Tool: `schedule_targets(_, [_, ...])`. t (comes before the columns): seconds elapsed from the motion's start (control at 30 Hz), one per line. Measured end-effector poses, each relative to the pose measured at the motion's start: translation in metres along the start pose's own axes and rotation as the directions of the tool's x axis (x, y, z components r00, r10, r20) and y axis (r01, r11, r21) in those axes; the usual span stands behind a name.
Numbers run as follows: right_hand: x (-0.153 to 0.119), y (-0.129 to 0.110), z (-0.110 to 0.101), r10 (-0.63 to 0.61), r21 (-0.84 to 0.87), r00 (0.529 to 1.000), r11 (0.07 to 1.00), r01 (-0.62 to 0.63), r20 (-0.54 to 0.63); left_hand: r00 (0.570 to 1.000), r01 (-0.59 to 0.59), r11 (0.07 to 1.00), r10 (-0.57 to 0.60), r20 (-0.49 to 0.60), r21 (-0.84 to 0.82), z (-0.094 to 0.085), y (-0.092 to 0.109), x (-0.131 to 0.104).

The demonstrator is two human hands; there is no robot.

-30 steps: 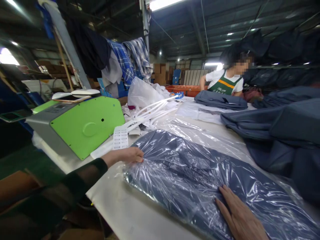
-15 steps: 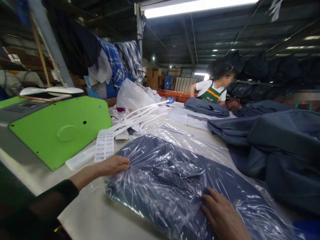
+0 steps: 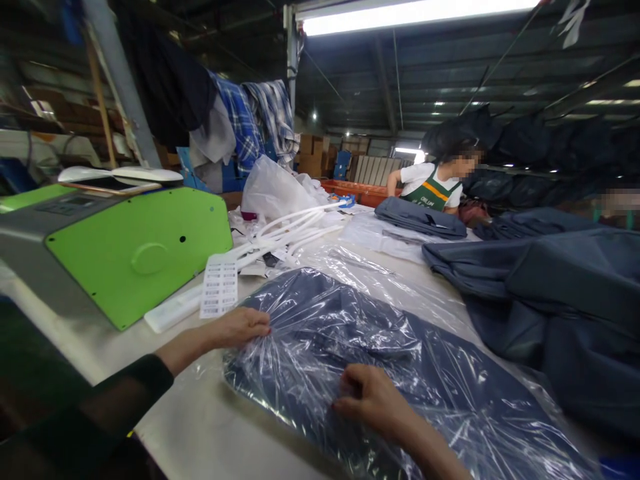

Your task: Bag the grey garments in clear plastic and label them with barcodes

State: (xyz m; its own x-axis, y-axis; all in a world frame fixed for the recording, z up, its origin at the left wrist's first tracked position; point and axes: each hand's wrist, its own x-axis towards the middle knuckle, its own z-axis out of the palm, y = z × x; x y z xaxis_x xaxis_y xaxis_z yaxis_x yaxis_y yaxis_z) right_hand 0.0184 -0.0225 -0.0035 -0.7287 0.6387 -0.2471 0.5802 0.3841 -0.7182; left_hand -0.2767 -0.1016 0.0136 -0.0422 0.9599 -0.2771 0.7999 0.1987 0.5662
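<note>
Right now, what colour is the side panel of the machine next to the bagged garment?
Bright green side panel, grey top, seen best in the head view.

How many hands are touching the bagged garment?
2: the left hand pinches the plastic bag at its near-left corner; the right hand presses on top near the front edge.

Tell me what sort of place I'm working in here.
Most likely a garment factory's packing area. Both hands, left hand and right hand, rest on a folded dark garment in a clear plastic bag; more folded garments lie stacked, beside barcode labels.
</note>
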Motion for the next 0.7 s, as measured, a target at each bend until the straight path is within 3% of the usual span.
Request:
schedule_targets(0.17, [0.023,-0.005,-0.009,0.025,0.259,0.971,0.962,-0.089,0.238,1.0,0.004,0.996,-0.001,0.031,-0.093,0.0,-0.006,0.002])
schedule_targets(0.23, [0.031,-0.007,-0.01,0.007,0.315,0.967,0.945,-0.09,0.255,0.999,0.007,0.992,-0.002,0.045,-0.128,0.0,-0.008,0.002])
schedule_targets(0.4, [0.048,-0.005,-0.007,-0.011,0.312,0.995,0.95,-0.021,0.1,0.997,0.018,0.98,-0.001,0.082,-0.2,-0.001,-0.015,0.003])
schedule_targets(0.6, [0.06,-0.006,0.008,-0.044,0.103,0.993,0.993,0.055,-0.105,0.991,0.014,0.971,0.018,0.129,-0.239,-0.003,-0.02,0.007])
schedule_targets(0.7, [0.061,-0.01,0.014,-0.095,0.046,0.99,0.994,0.1,-0.1,0.992,0.006,0.971,0.025,0.126,-0.237,-0.004,-0.019,0.007])
